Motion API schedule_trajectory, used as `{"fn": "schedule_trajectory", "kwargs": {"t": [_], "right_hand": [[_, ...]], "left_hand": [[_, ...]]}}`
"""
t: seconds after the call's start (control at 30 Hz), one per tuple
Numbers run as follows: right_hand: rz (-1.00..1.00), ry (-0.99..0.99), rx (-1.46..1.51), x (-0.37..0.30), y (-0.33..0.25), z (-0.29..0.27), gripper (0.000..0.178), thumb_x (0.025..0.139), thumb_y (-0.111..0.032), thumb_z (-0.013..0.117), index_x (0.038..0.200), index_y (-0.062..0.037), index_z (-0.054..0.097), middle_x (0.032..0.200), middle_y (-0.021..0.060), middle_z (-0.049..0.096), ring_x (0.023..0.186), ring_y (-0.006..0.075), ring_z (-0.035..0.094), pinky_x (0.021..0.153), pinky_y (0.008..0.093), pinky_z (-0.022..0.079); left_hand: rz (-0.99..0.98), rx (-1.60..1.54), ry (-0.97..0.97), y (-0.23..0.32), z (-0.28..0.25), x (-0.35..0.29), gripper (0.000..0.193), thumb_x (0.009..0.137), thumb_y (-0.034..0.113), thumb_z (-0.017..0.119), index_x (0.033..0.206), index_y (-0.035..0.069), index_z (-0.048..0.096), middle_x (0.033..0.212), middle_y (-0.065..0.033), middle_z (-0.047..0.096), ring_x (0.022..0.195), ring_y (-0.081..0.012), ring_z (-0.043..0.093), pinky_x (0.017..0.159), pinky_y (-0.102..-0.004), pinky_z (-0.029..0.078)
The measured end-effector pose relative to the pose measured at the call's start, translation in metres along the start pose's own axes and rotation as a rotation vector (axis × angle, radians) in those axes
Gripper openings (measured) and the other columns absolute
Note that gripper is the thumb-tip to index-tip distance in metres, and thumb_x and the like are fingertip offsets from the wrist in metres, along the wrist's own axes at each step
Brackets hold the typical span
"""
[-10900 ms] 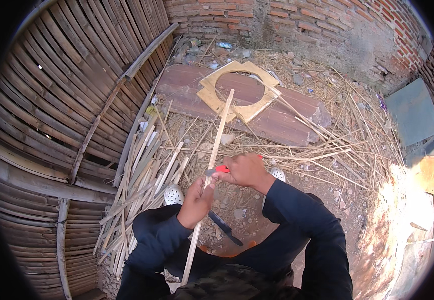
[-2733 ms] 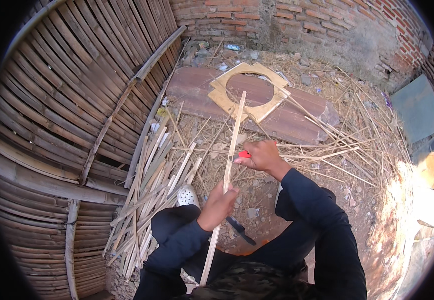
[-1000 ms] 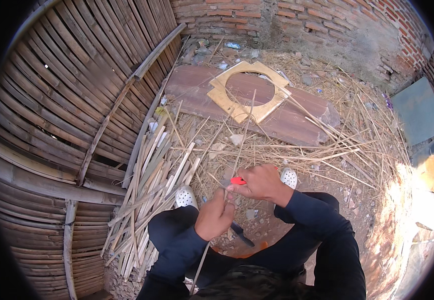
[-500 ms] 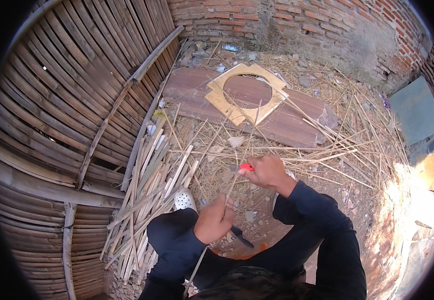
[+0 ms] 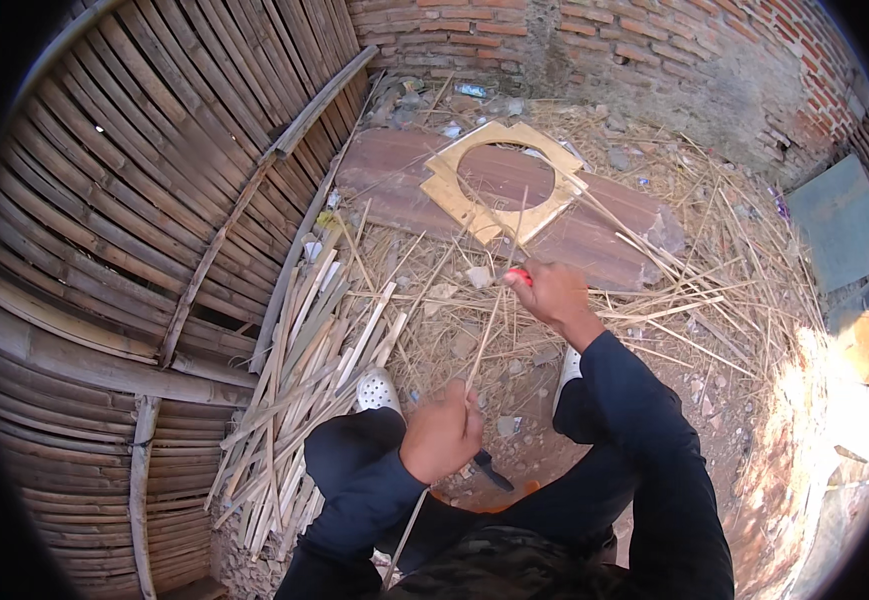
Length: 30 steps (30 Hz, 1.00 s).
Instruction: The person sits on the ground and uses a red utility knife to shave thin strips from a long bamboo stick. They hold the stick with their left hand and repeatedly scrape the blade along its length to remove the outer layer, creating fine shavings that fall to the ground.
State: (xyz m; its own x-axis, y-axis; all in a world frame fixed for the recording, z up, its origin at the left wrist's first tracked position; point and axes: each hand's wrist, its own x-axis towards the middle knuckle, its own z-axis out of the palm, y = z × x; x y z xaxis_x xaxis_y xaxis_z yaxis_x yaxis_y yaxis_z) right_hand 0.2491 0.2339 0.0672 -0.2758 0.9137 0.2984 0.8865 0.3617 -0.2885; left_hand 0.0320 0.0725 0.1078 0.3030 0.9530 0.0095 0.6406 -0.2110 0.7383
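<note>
A long thin bamboo strip (image 5: 489, 330) runs up between my legs and away from me. My left hand (image 5: 442, 435) is closed around its lower part. Farther along the strip, my right hand (image 5: 559, 300) is closed on the red handle of a small knife (image 5: 521, 274), whose blade is mostly hidden at the strip. A dark blade-like tool (image 5: 494, 472) lies between my legs, just right of my left hand. Many split bamboo strips (image 5: 289, 390) are piled to the left, beside my white clog (image 5: 377, 389).
A bamboo slat wall (image 5: 144, 190) rises on the left and a brick wall (image 5: 454, 40) at the back. Beyond my hands lies a brown board (image 5: 384, 180) bearing a yellowish panel (image 5: 444, 197) with a round hole. Shavings and thin strips litter the dirt. A grey-green panel (image 5: 839, 225) leans right.
My right hand has moved away from me along the strip with the knife, widening the gap to my left hand. My left hand keeps its hold, and the view has shifted slightly.
</note>
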Motion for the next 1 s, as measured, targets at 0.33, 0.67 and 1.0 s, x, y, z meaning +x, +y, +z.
{"fn": "schedule_trajectory", "kwargs": {"t": [0.33,0.67,1.0], "right_hand": [[-0.091,-0.059,0.046,-0.023,-0.018,-0.014,0.056,0.093,-0.058,0.045,0.079,-0.0076,0.066,0.058,0.0175,0.061,0.056,0.0383,0.063,0.053,0.0507,0.048],[0.496,0.121,-0.151,0.033,0.147,-0.006,0.073,0.097,-0.062,0.028,0.088,-0.0037,0.071,0.082,0.0261,0.067,0.085,0.0426,0.065,0.075,0.0528,0.049],[0.592,-0.181,-0.031,0.016,0.143,-0.059,0.080,0.094,-0.068,0.029,0.093,-0.0001,0.071,0.093,0.0285,0.067,0.093,0.0432,0.065,0.084,0.0481,0.049]], "left_hand": [[-0.024,-0.003,-0.033,-0.007,-0.003,-0.012,0.016,0.090,0.011,0.052,0.101,0.001,0.047,0.060,-0.0222,0.058,0.059,-0.0437,0.060,0.056,-0.0529,0.046],[0.111,0.004,-0.210,0.003,0.003,-0.014,0.015,0.091,0.011,0.051,0.097,0.000,0.043,0.059,-0.0205,0.057,0.057,-0.0429,0.059,0.053,-0.0529,0.046],[-0.355,-1.092,-0.360,-0.022,-0.003,0.011,0.014,0.101,0.012,0.041,0.110,0.006,0.051,0.061,0.0030,0.037,0.046,-0.0072,0.033,0.047,-0.0234,0.028]]}}
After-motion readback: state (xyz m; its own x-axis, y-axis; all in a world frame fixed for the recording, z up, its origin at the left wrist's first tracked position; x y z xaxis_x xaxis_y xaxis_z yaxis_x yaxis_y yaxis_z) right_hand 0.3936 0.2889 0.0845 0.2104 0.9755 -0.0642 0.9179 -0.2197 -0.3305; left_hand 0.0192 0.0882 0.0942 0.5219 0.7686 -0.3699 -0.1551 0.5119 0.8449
